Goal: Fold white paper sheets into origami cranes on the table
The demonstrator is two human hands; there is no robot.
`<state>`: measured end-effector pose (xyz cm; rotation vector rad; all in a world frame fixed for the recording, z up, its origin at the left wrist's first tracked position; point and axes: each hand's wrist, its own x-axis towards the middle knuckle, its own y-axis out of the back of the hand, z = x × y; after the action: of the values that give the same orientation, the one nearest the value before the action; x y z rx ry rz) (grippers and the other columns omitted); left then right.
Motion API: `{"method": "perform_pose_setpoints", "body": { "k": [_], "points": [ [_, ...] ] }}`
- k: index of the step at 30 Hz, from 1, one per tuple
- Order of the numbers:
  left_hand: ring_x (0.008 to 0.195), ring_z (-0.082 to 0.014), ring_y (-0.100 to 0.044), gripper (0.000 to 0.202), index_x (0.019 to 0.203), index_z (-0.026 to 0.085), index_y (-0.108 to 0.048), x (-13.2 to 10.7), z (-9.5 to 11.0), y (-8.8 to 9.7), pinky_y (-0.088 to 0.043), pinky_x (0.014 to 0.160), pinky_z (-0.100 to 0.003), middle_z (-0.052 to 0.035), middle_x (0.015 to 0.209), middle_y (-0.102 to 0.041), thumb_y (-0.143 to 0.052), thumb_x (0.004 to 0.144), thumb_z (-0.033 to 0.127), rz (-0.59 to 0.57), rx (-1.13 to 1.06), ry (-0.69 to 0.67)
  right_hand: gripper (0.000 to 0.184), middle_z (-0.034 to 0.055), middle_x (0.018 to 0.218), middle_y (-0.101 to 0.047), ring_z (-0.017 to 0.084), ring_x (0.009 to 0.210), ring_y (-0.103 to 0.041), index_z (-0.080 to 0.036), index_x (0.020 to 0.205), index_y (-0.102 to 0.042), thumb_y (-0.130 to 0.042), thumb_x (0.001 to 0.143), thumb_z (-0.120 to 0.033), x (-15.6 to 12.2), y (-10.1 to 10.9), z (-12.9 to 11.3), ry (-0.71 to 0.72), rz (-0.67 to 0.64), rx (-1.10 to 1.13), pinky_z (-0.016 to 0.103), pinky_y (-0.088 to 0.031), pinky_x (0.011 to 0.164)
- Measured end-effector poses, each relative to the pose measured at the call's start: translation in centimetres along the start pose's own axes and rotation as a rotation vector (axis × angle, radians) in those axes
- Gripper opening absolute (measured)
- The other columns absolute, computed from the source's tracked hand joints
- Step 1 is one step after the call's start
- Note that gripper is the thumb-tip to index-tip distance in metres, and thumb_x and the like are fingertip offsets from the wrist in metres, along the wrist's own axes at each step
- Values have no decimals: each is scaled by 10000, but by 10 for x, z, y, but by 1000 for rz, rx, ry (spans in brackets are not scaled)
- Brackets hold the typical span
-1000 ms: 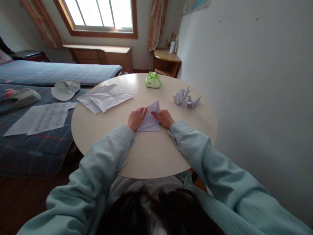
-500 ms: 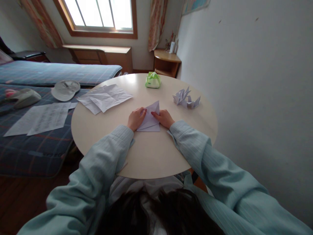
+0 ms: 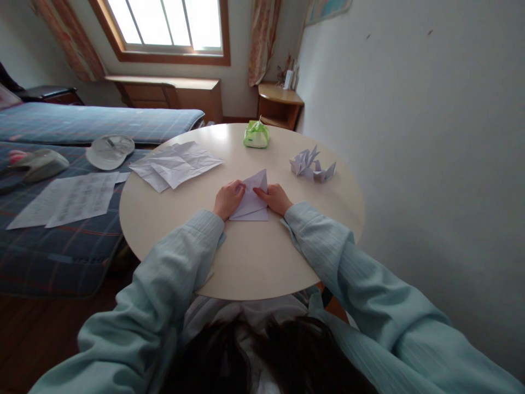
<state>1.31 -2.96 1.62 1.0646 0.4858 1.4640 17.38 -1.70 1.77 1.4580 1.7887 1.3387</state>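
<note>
A folded sheet of white paper (image 3: 253, 201) lies near the middle of the round table (image 3: 246, 262), one pointed corner directed away from me. My left hand (image 3: 229, 199) grips its left side, thumb on top and the other fingers mostly hidden. On the opposite side my right hand (image 3: 276, 198) pinches the right edge, its thumb pressed on the upper face. Beyond it to the right stand several folded paper figures (image 3: 304, 162) with pointed tips, close together. Creased loose sheets (image 3: 184, 163) overlap at the table's left side.
A green tissue pack (image 3: 256, 134) sits at the table's far edge. Left of the table, a plaid bed (image 3: 61, 251) bears printed sheets (image 3: 77, 197), a white cap (image 3: 110, 152) and a grey cap-like item (image 3: 45, 164). A white wall (image 3: 430, 137) rises close on the right.
</note>
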Motion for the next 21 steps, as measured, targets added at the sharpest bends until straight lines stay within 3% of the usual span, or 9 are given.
{"method": "perform_pose_setpoints", "body": {
  "k": [21],
  "points": [
    [818, -183, -577, 220, 862, 193, -590, 0, -2, -1, -396, 696, -260, -66, 878, -645, -390, 833, 278, 1, 11, -6, 472, 70, 673, -654, 132, 613, -536, -108, 737, -682, -356, 858, -427, -1, 1, -1, 4, -10, -10, 204, -294, 522]
  ]
}}
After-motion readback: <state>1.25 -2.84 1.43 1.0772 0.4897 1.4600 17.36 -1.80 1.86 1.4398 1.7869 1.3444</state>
